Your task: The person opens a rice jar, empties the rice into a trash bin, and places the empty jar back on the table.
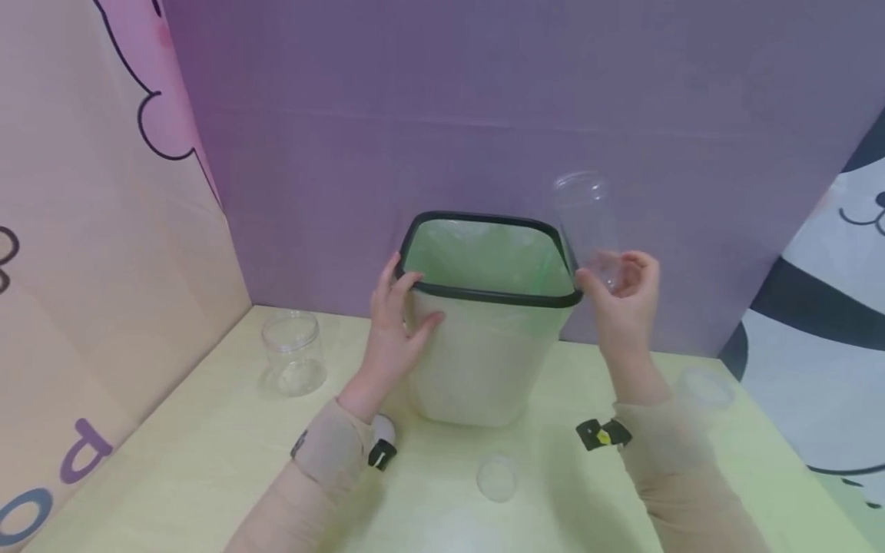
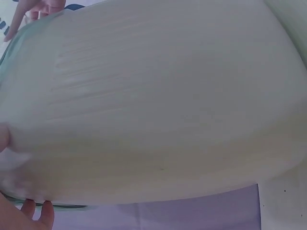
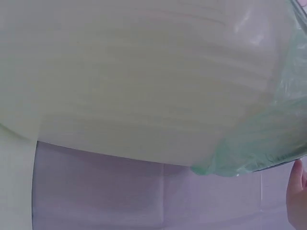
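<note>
A pale bin (image 1: 477, 369) with a dark rim (image 1: 498, 295) and a green liner bag (image 1: 484, 250) stands in the middle of the table. My left hand (image 1: 397, 319) grips its left side, fingers over the rim and thumb on the outer wall. On the opposite side, my right hand (image 1: 625, 296) holds a clear plastic jar (image 1: 584, 211) by its lower end, beside the rim corner. The jar leans slightly, and some fingers show through it. The right wrist view shows only part of that hand (image 3: 297, 196) below the liner's edge.
Another clear jar (image 1: 293, 357) stands at the back left of the table (image 1: 193, 461). A clear round lid (image 1: 496, 478) lies in front of the bin, and a clear ring-like lid (image 1: 705, 388) lies at the right. A purple backdrop (image 1: 311, 192) rises behind.
</note>
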Available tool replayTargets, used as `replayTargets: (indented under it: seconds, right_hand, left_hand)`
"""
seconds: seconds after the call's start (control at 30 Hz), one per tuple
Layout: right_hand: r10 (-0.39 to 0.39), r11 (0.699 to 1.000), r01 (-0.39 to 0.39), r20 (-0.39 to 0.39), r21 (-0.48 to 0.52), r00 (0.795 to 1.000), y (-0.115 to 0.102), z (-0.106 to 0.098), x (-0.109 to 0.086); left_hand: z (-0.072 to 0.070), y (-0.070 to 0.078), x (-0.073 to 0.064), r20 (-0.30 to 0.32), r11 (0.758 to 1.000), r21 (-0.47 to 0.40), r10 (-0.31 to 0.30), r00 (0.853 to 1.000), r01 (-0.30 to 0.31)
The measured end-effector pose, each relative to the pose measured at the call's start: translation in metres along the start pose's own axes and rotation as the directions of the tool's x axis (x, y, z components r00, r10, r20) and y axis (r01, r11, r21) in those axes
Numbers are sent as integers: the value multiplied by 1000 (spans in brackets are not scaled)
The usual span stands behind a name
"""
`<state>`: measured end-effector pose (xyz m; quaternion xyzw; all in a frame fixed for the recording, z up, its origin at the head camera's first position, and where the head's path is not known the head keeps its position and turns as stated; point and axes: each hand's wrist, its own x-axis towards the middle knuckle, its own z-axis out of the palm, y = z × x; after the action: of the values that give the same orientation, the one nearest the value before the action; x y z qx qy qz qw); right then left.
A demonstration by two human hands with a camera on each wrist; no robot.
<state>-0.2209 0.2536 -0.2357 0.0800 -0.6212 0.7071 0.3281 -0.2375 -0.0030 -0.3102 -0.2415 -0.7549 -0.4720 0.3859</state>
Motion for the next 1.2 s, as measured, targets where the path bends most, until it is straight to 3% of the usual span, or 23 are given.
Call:
replayTargets:
  seconds: [0.1,0.37,0.57,0.63,0.77,0.9,1.03,1.2]
  right_hand:
    - [-2,999,1,12,46,1000,1,-4,-3]
    - [48,998,-46,40,-41,998,1,-16,-13]
    - [10,997,-12,30,82,1000,4,-23,-20]
    - [-1,997,-1,28,79,1000,6,-27,-22]
    - [12,1000,-12,34,-1,999,10,-36,-30]
    - [68,994,-61,81,-87,994,14,-46,-45]
    - [117,988,-95,195,-120,974,20,-58,-59]
    - [169,975,-102,359,-197,918,35,-70,-74]
  left_hand:
    - [1,3,0,14,1000,-4,-10,1000,10]
    - [2,-1,-11,-7,995,-85,-53,999,52]
    - [3,-7,-22,-28,979,-164,-129,991,123]
    - [3,-9,-27,-43,976,-171,-140,989,131]
    - [-1,-12,-37,-57,984,-139,-121,991,112]
    - [-7,-13,-48,-16,989,-91,-119,993,117]
    - [-12,-13,-56,34,991,-61,-114,993,116]
    - [-16,-11,-60,99,994,-37,-98,990,102]
